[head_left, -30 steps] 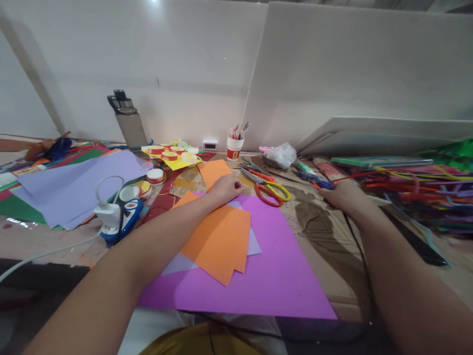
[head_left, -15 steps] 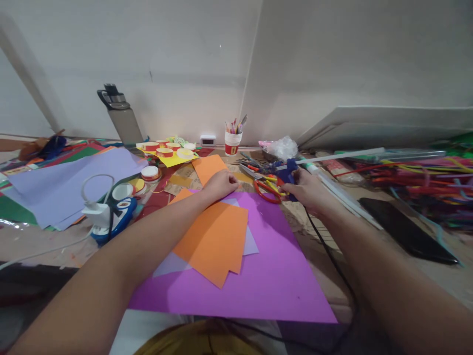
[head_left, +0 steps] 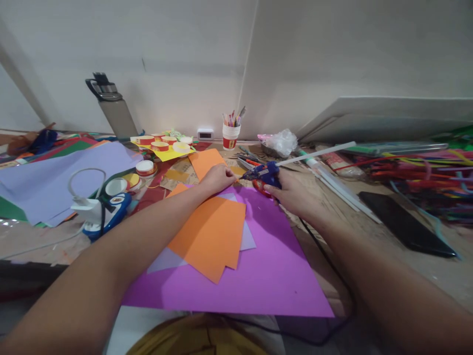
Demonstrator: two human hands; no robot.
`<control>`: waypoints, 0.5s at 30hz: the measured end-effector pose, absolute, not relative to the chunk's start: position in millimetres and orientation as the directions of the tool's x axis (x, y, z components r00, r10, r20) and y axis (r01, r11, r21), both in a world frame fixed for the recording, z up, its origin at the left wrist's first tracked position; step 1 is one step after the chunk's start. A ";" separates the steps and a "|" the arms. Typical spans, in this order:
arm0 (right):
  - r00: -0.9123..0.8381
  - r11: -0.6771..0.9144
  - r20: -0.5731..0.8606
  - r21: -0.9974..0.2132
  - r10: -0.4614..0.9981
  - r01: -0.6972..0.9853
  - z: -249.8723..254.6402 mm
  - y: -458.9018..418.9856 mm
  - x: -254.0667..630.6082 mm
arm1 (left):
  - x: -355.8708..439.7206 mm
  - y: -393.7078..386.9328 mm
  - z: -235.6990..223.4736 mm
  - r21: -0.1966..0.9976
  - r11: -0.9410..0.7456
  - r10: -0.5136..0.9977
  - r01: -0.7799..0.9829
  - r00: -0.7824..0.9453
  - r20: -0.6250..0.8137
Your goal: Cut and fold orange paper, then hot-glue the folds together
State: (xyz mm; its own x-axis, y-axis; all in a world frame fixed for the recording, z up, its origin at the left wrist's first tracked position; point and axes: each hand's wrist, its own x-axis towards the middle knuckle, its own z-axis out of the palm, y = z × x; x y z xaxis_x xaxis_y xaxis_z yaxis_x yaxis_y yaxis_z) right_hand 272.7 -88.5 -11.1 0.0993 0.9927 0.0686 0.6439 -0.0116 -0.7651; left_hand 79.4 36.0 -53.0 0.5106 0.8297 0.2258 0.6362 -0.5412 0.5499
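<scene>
My right hand [head_left: 290,190] is wrapped round a blue hot glue gun [head_left: 268,173]. A long white glue stick [head_left: 318,154] sticks out of its back, and its nozzle points left, close to the fingertips of my left hand [head_left: 219,178]. The left fingers are pinched together; anything between them is too small to make out. Below that hand lie orange paper pieces [head_left: 212,236] over a pale lilac sheet [head_left: 248,237], all on a large purple sheet [head_left: 273,281]. Red-handled scissors [head_left: 260,188] are partly hidden behind the glue gun and my right hand.
Left are a power strip [head_left: 121,203], tape rolls [head_left: 146,168], lilac paper [head_left: 74,172] and a water bottle [head_left: 114,111]. A cup of pens [head_left: 231,135] stands at the back. Right are a black phone [head_left: 406,222], white glue sticks [head_left: 343,190] and colourful pipe cleaners [head_left: 417,172].
My right hand has brought the glue gun leftward from the table's right side, over the scissors, up to my left hand. My left hand has stayed pinched above the orange paper.
</scene>
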 end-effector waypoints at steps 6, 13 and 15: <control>0.102 -0.066 0.001 -0.756 0.995 0.651 -18.2 -84.5 269.8 | 79.6 38.2 -56.4 0.555 -0.549 0.825 0.625 0.510 0.242; 0.096 0.018 0.139 -0.649 0.986 0.760 -20.1 -82.9 267.2 | 79.3 37.6 -55.1 0.583 -0.540 0.824 0.607 0.523 0.218; 0.091 0.022 0.144 -0.634 0.985 0.773 -19.1 -83.1 266.5 | 79.0 37.0 -54.2 0.589 -0.534 0.826 0.607 0.522 0.211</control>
State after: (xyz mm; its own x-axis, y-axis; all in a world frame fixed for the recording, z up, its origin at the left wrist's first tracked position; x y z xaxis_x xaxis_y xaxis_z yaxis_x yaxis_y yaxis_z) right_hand 266.5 -83.1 -19.1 0.0907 0.9854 0.1441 0.7729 0.0216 -0.6342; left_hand 79.0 37.0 -54.2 0.5220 0.8265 0.2110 0.6070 -0.5336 0.5889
